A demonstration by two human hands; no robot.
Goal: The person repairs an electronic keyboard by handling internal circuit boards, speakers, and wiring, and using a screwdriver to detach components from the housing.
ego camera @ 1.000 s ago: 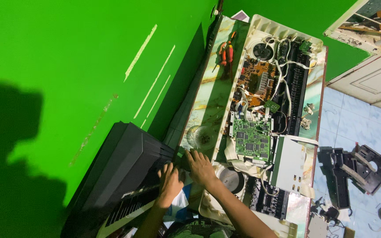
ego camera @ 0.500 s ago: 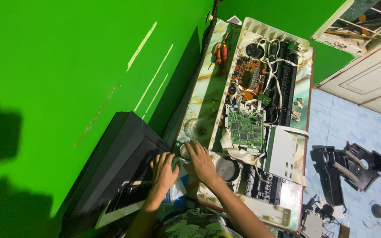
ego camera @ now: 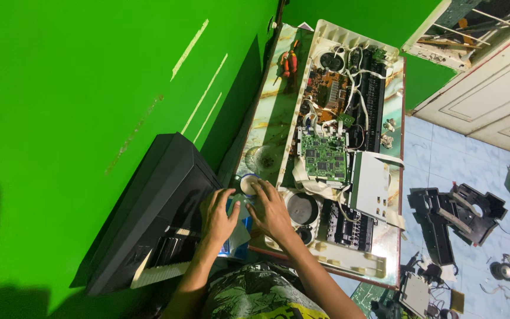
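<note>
At the bottom centre of the frame, above a patterned shirt, both forearms reach up and converge on a small round white container with a blue rim (ego camera: 248, 184), which sits at the near edge of the marbled table (ego camera: 270, 112), just left of centre. The left hand (ego camera: 218, 217) lies palm down with its fingers spread and slightly curled, the tips resting on a clear plastic bag (ego camera: 235, 233) beside the container; whether they pinch anything cannot be told. The right hand (ego camera: 271, 211) arches over from the right, fingers together and bent, the tips touching the container's rim, seemingly to steady it, though a firm grip is not visible. Left of the hands, a black keyboard case (ego camera: 149, 207) leans against the green wall (ego camera: 90, 88), white keys showing at its lower end, probably propped there to free the table. Just beyond the hands lies an opened electronic keyboard chassis (ego camera: 349, 147), inner side up so its parts can be reached: a round black speaker (ego camera: 302, 208), a green circuit board (ego camera: 324, 157), then a brown circuit board (ego camera: 324, 93) with white cables. At the top centre, orange-handled pliers (ego camera: 289, 62) rest on the table. At the right, black plastic parts (ego camera: 455, 215) lie on the blue tiled floor (ego camera: 438, 159).
</note>
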